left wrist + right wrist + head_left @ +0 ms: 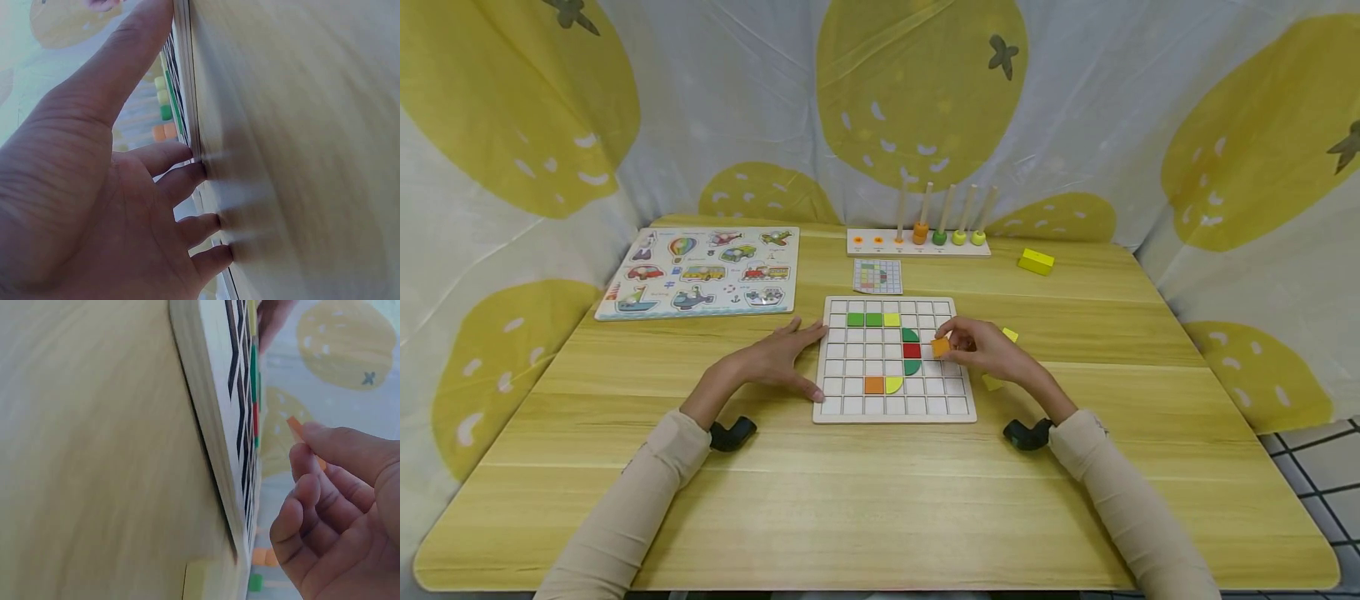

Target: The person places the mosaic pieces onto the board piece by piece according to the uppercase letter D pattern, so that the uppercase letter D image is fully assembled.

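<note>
Between thumb and fingers, my right hand (981,346) pinches an orange square tile (941,347) just above the right side of a white grid board (850,407). My left hand (778,358) spreads along the board's left edge, thumb and fingertips touching it. On the board lie two green squares (865,320), a yellow square (891,320), a red square (912,351) between two green quarter-round tiles (912,367), an orange square (874,385) and a yellow quarter-round tile (893,385). Seen from the right wrist, the held orange tile (295,427) is lifted clear of the board.
Behind the board lies a pattern card (877,277), with a peg stand (917,243) beyond it. A vehicle puzzle (700,273) sits back left. A yellow block (1036,262) stands back right. Yellow tiles (992,382) lie partly hidden under the right hand.
</note>
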`<action>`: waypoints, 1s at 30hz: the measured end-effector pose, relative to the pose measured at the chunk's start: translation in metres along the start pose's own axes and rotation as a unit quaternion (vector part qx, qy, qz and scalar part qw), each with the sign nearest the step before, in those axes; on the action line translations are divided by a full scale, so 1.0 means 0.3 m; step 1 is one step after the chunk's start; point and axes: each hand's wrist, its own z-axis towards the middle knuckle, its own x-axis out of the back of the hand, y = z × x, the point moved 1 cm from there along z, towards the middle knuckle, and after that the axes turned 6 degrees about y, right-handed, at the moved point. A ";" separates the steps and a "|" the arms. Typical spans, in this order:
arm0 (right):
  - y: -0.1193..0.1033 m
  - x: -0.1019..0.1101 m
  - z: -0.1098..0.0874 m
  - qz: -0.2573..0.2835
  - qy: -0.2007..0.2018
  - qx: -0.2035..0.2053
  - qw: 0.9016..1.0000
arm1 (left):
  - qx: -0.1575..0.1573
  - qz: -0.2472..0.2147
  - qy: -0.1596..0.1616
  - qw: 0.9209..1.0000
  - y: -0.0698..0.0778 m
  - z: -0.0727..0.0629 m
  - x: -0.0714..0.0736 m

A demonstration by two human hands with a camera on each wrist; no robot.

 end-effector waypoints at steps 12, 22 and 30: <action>-0.061 -0.077 0.046 0.002 -0.029 0.049 0.998 | 0.001 -0.001 -0.001 1.000 0.003 -0.004 0.002; -0.124 -0.127 0.072 0.007 -0.040 0.069 0.997 | 0.004 0.003 -0.003 1.000 0.006 -0.002 0.004; -0.158 -0.187 0.088 -0.001 -0.069 0.084 0.994 | 0.011 0.005 -0.005 1.000 0.004 0.000 0.003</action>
